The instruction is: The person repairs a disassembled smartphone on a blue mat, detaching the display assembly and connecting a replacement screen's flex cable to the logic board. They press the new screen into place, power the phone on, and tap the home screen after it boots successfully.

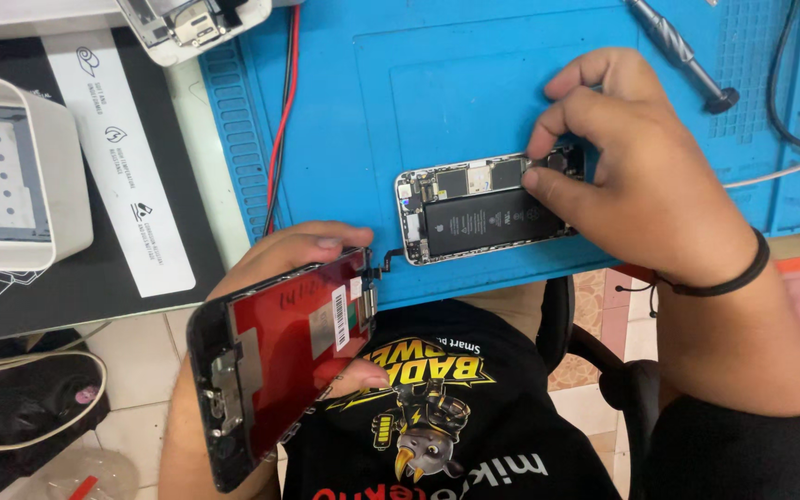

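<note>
The opened phone body [483, 213] lies near the front edge of the blue repair mat [344, 130], battery up. The right hand [631, 176] pinches closed at its top end; whether it holds a part I cannot tell. The left hand [298, 268] grips the detached screen panel [280, 356] by its edges, just off the mat's front edge, a thin flex cable [386, 264] joining it to the body. Panel and cable look light and fragile. A screwdriver [682, 54] lies behind the phone; open mat remains there

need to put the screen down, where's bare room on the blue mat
Free: the blue mat between the red and black wires and the screwdriver. Crowded: the near edge, with the open phone, right hand and left hand.
</note>
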